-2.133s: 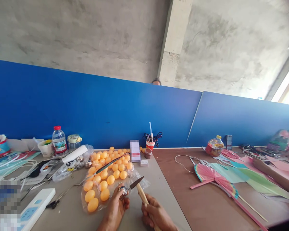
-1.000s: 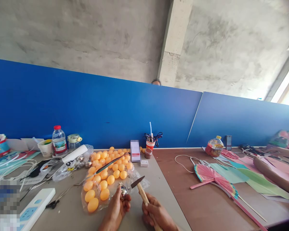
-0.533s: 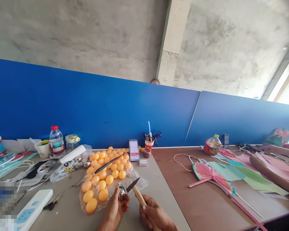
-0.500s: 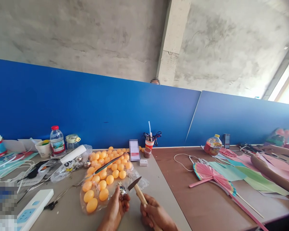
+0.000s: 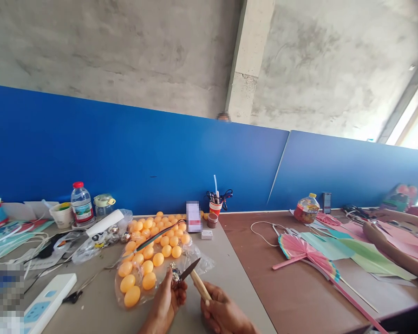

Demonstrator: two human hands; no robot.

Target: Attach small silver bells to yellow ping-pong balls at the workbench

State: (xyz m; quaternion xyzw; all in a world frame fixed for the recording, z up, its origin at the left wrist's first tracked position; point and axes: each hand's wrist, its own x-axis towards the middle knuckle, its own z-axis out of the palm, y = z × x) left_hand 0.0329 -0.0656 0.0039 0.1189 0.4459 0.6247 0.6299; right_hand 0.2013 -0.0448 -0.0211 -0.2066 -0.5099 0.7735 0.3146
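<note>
My left hand (image 5: 167,294) is closed around a small shiny silver ball with a bumpy surface (image 5: 176,274); the fingers hide part of it. My right hand (image 5: 225,308) grips the wooden handle of a small hammer (image 5: 200,285). The hammer's dark, tapered head lies across the top of the handle, and its left end is at the silver ball, touching or very close to it. Just left of my hands, many orange balls (image 5: 149,280) lie in a clear plastic bag (image 5: 204,263), with a dark strap (image 5: 156,237) across them.
A phone (image 5: 193,215), a small box (image 5: 206,234) and a cup of scissors (image 5: 215,206) stand behind. At left are a power strip (image 5: 50,301), cables and a water bottle (image 5: 81,204). A pink paper fan (image 5: 308,253) and another person's arm (image 5: 386,243) are at right.
The hammer has tilted and shifted slightly left, bringing its head up to the silver ball. My left hand stays nearly in place with the ball.
</note>
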